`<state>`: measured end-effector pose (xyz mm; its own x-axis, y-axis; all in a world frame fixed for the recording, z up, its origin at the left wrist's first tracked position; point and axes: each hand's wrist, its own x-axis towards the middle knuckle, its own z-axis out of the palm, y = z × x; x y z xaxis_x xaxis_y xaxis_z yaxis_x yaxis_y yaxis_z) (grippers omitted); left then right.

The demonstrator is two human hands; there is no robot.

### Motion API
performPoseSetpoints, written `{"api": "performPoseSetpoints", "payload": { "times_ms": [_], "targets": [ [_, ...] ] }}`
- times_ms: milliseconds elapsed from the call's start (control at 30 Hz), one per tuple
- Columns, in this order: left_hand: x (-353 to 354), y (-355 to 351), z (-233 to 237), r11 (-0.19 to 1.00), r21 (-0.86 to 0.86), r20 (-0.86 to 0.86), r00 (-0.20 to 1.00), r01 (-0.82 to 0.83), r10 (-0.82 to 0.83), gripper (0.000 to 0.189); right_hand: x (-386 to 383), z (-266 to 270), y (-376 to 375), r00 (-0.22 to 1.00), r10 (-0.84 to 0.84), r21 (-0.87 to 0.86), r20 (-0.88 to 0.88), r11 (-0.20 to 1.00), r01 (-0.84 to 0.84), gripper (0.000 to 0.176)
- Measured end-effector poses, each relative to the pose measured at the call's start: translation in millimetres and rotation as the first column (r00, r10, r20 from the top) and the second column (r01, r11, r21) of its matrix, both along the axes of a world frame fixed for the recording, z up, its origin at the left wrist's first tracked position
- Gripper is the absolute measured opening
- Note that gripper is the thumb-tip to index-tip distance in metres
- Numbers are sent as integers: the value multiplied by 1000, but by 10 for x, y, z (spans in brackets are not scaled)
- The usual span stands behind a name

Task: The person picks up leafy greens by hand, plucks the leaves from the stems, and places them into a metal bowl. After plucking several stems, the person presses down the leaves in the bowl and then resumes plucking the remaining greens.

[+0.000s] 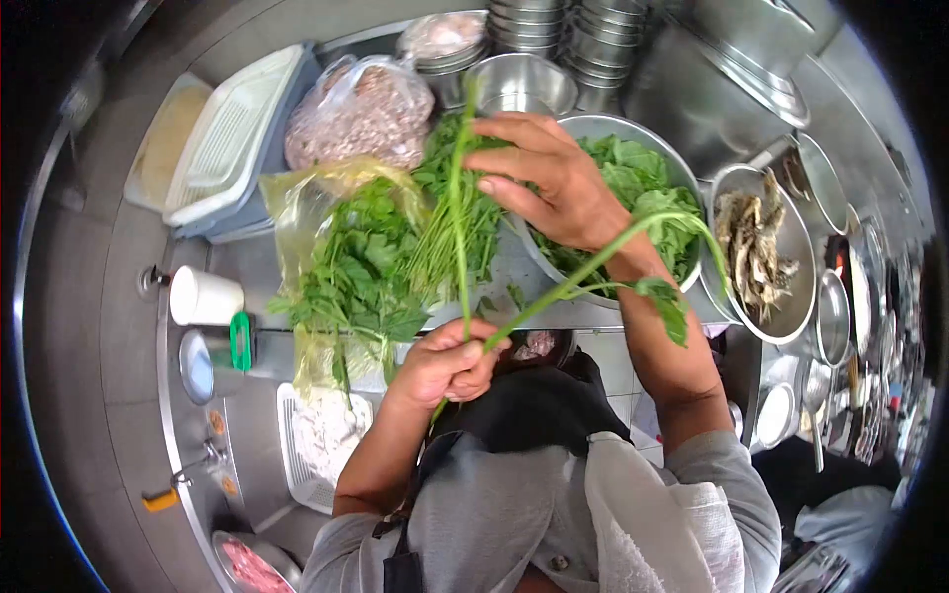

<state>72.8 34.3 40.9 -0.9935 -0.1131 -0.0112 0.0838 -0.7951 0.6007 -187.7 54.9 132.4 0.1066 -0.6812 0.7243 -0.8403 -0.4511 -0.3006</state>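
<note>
My left hand (455, 368) is closed around green stems in front of my body. One long stem (458, 217) rises almost straight up from the fist. Another leafy stem (583, 272) slants right across my right forearm, bends over at its end and carries a drooping leaf. My right hand (544, 178) hovers above the counter with its fingers apart, its fingertips close to the upright stem. Beneath it stands a metal bowl (554, 282) of green leaves (633, 168). Left of that, leafy greens (366, 242) lie partly in a yellowish plastic bag (297, 212), beside a bunch of thin-stemmed herbs (455, 252).
Behind the greens sits a clear bag of pinkish minced food (361, 114), near stacked metal bowls (603, 49). Dried fish (756, 242) fill a bowl at right. White trays (237, 138) are stacked at left, above a white cup (206, 296). A sink with a faucet (203, 460) lies lower left.
</note>
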Motion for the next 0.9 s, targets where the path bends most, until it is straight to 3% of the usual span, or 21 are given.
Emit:
{"api": "performPoseSetpoints", "payload": {
  "times_ms": [33,133,167,267,300,367,400,567,667,800,900],
  "targets": [
    [5,30,18,1000,-12,35,999,-9,9,29,10,-68,-18,999,29,-15,31,999,-29,22],
    [28,29,19,1000,12,6,1000,18,-18,28,14,-266,39,983,91,126,157,986,-111,20],
    [33,22,10,999,27,7,1000,25,-26,28,152,-277,111,917,72,190,392,969,-157,15],
    [18,-15,-27,998,25,-15,998,57,-57,28,246,-516,166,553,27,248,833,875,-415,10],
    [17,10,0,1000,4,75,997,11,-12,31,224,-546,162,476,40,183,878,893,-412,11],
    [19,-6,-2,1000,-19,78,997,20,-18,31,206,-506,208,256,-14,121,967,904,-410,18],
    [5,-13,-2,999,-31,79,996,32,-30,31,221,-422,229,203,-45,127,978,903,-411,18],
    [-62,-28,-39,995,-30,77,993,95,-93,31,101,-564,253,361,89,134,928,826,-547,22],
    [-52,-29,-10,994,-51,132,987,99,-92,31,148,-537,306,296,-32,185,955,842,-506,25],
    [-18,-27,-53,991,-97,177,981,93,-75,32,56,-629,315,436,25,202,900,861,-467,27],
    [43,-19,-77,984,-150,191,979,98,-69,32,-1,-637,326,384,30,91,923,952,-294,17]
  ]
}}
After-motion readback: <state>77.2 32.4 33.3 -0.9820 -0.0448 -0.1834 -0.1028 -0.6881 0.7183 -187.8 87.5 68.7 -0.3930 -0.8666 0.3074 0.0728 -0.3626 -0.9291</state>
